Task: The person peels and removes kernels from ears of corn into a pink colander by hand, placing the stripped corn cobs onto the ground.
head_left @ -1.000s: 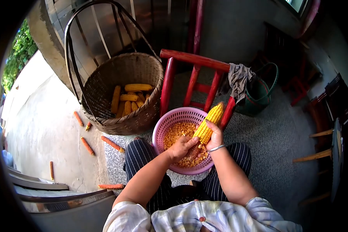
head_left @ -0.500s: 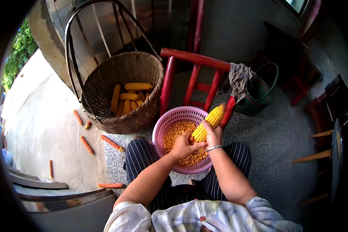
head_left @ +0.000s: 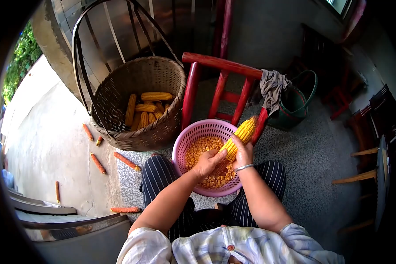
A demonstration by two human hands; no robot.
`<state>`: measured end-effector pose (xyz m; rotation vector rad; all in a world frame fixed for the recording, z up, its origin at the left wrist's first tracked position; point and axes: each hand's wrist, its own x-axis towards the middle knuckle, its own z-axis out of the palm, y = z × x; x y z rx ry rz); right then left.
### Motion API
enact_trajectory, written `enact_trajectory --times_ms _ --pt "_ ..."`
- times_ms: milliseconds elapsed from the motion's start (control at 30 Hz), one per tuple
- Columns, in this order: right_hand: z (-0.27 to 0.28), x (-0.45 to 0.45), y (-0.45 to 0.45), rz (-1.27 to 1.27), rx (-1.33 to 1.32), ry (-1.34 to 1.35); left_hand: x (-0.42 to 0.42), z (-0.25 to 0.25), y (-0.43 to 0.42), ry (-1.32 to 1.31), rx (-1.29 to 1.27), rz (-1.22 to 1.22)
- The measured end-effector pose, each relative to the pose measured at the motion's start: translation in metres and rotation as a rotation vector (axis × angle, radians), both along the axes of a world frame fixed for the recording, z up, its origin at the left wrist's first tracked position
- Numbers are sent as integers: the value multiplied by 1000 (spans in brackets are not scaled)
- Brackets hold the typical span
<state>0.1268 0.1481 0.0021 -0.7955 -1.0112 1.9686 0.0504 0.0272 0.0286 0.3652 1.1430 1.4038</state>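
Fingers closed, left hand (head_left: pixel 208 163) and right hand (head_left: pixel 244 155) grip a mostly unshelled ear (head_left: pixel 244 131) over a pink basin's (head_left: pixel 179 152) right edge; kernels (head_left: pixel 202 147) lie inside, bare cobs (head_left: pixel 98 163) dot the floor (head_left: pixel 66 132), whole ears (head_left: pixel 156 96) a basket (head_left: pixel 141 141).

Split floor: pale concrete (head_left: pixel 61 127) on the left, speckled grey stone-look surface (head_left: pixel 312 176) centre to right. Rough-edged masonry (head_left: pixel 53 48) at far left, then reflective metal panels (head_left: pixel 119 31) with vertical strips. Far wall (head_left: pixel 259 39) plain grey, in shadow. Window (head_left: pixel 338 5) partly visible, far right corner. Red wooden frame (head_left: pixel 222 64) mid-scene, red upright pole (head_left: pixel 226 33) behind it. Small red stool (head_left: pixel 336 102) and dark furniture (head_left: pixel 376 119) along the right, too dim for detail; pale wooden legs (head_left: pixel 358 177) stick out nearby. Strong daylight and green foliage (head_left: pixel 20 66) left, right side dark.
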Motion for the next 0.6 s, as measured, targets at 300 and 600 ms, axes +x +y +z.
enact_trajectory --times_ms 300,600 --pt "8 3 5 156 -198 143 -7 4 -8 195 64 -102" --pt "8 3 0 199 -285 320 -4 -3 -1 -316 84 66"
